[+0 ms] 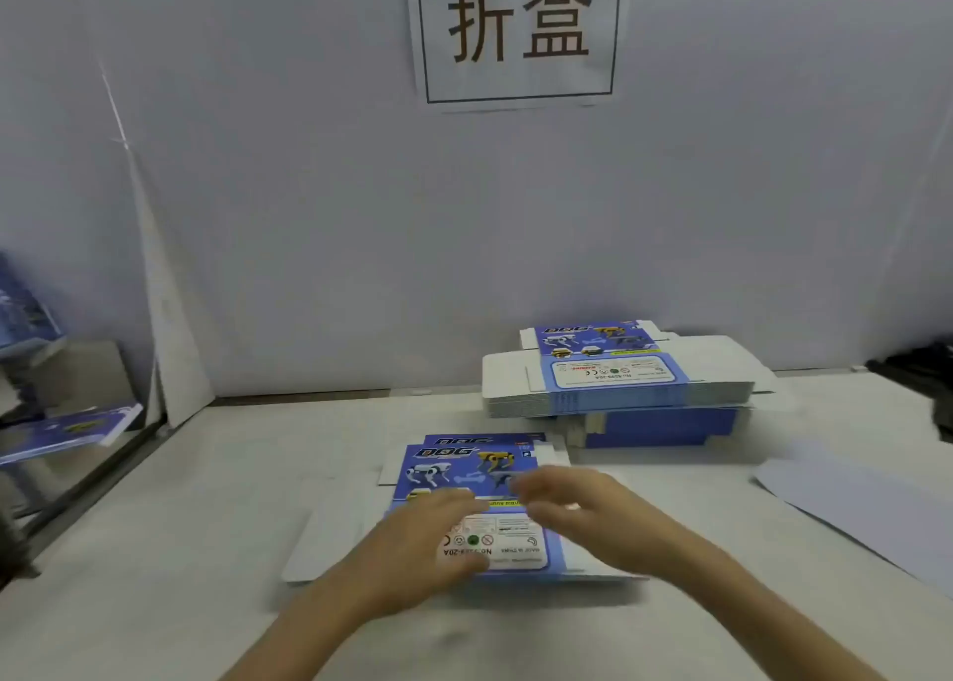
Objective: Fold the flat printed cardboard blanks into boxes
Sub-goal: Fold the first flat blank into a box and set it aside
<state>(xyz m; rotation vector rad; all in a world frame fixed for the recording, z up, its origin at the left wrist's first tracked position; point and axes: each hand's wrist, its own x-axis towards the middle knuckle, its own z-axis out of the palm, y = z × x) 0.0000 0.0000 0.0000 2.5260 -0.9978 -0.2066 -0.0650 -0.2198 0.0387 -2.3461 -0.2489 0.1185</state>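
A white wall [309,216] backs the pale counter [154,551], with a sign [518,30] taped high on it. At the far right of the counter sits a stack of blanks [613,381], a grey sheet [866,505] beside it; blue printed cardboard [67,430] lies off the left edge. Front and centre, a flat blank [464,469] lies lengthwise left to right, its "DOG" title at the far edge, a second peeking out behind. The left hand [428,541] and right hand [582,505], blurred, spread loose fingers over it, gripping nothing.
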